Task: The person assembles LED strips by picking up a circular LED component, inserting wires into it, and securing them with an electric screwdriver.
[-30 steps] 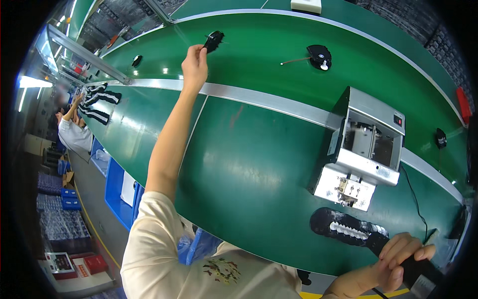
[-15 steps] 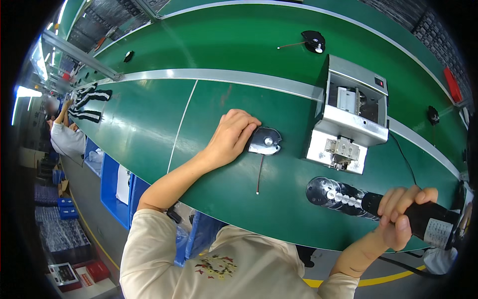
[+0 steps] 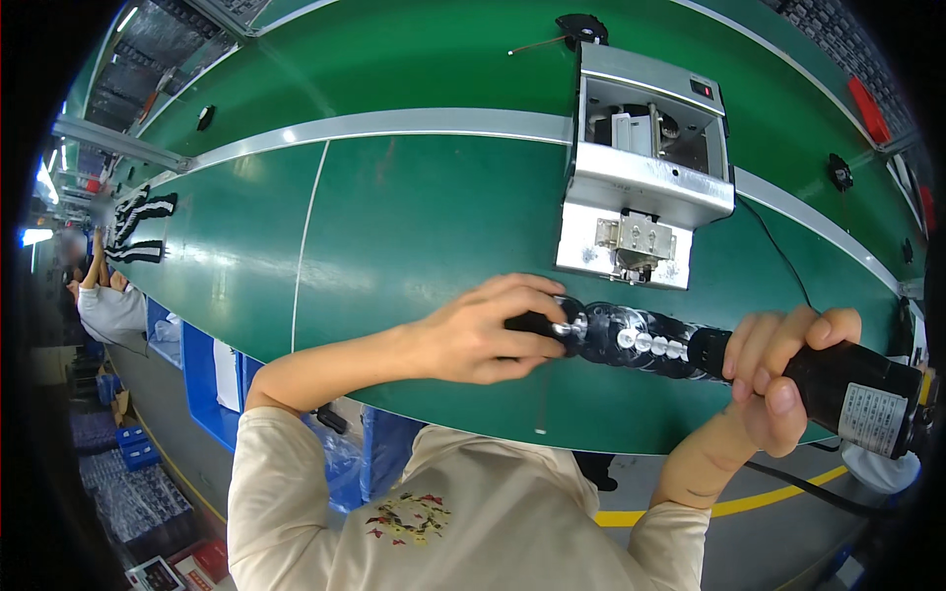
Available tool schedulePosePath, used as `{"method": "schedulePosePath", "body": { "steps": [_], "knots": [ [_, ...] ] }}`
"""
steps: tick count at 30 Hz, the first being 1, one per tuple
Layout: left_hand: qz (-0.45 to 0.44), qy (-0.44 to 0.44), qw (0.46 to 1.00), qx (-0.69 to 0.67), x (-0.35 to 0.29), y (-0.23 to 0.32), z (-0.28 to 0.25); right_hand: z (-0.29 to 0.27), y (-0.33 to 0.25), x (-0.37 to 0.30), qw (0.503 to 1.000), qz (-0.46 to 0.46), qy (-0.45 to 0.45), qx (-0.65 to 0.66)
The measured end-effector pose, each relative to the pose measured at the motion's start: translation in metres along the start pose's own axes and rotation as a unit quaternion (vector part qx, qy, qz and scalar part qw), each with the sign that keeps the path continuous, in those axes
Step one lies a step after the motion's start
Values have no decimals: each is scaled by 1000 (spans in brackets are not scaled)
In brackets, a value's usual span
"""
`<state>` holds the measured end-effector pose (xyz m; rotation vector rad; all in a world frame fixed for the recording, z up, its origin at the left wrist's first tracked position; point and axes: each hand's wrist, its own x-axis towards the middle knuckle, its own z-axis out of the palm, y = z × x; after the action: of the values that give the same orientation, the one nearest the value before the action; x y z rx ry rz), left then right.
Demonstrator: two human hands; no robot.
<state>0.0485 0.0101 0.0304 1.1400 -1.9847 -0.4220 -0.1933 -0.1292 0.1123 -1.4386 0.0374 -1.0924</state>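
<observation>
A wide green surface (image 3: 394,227) curves across a factory hall, crossed by a pale strip, with a grey metal machine (image 3: 645,167) standing on it just beyond the hands. Near its front edge a long black tool (image 3: 709,355) lies almost level, its long axis running left to right. The right hand (image 3: 778,379) is closed around the tool's thick handle at the right end. The left hand (image 3: 483,340) is curled over the far left tip, fingers pinched on a small black part (image 3: 537,323) pressed against the tool's shiny nose. That part sits right at the left hand, well apart from the right, so the left is the nearer. A thin wire (image 3: 542,404) hangs down from under the left hand. Another black part (image 3: 581,25) rests far up the surface, and another person (image 3: 103,300) works at the far left.
</observation>
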Motion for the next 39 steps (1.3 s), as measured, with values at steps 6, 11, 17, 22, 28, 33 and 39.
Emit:
{"method": "schedulePosePath", "body": {
  "steps": [6, 11, 17, 22, 28, 33, 39],
  "knots": [
    [4, -5, 999, -35, 18, 5, 27, 10, 3, 2, 999, -5, 40, 6],
    [3, -3, 1000, -6, 20, 5, 34, 13, 1, 0, 998, 4, 58, 10],
    [6, -44, 999, 26, 26, 8, 30, 7, -1, 0, 1000, 9, 29, 1],
    [-2, -71, 997, 42, 27, 10, 25, -1, -3, 3, 1000, 12, -4, -5],
    [-9, -54, 998, 35, 27, 9, 32, 0, -3, 4, 999, 16, -27, -4],
    [-17, -16, 999, 24, 23, 9, 49, 1, -3, 4, 1000, 11, -14, 6],
    [-13, 10, 998, 62, 23, 9, 52, 5, -3, 4, 1000, 13, -24, 0]
  ]
}}
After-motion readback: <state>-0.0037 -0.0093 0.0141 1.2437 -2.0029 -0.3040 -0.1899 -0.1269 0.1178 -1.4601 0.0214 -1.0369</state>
